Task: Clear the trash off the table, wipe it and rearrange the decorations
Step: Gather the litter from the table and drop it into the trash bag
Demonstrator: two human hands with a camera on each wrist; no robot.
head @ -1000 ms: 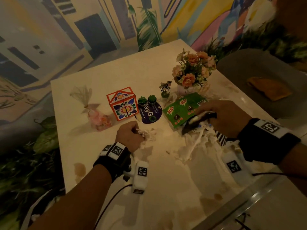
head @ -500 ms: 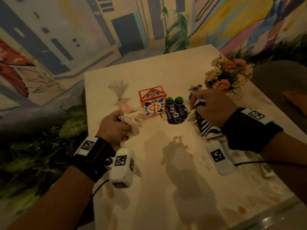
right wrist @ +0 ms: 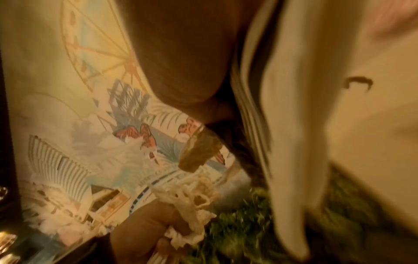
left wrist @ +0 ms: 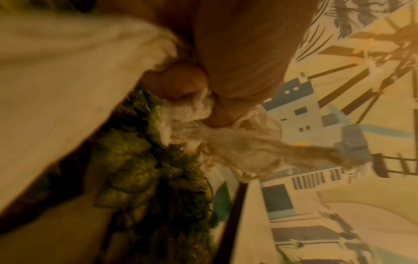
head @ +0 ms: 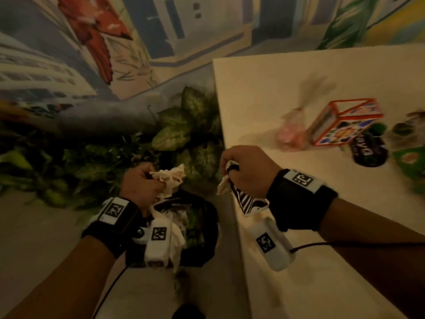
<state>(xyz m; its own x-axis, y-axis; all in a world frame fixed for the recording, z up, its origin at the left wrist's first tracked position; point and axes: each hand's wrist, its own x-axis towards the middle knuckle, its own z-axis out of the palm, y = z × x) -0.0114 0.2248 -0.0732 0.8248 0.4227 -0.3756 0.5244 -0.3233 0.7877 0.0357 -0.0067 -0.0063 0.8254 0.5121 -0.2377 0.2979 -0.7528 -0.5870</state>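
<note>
My left hand grips a wad of crumpled tissue off the table's left edge, above a dark bin with trash in it. The same tissue bulges from that fist in the left wrist view. At the table's left edge my right hand clutches a black-and-white striped wrapper and a scrap of tissue. In the right wrist view, the striped wrapper hangs below the palm, and the left hand's tissue shows beyond it. The white table bears the decorations at right.
On the table stand an orange-framed patterned box, a pink wrapped favour, a dark round card and a green packet. Leafy plants line the painted wall left of the table.
Both hands have carried their trash left, from the middle of the table to its left edge and over the bin. The view has swung left with them.
</note>
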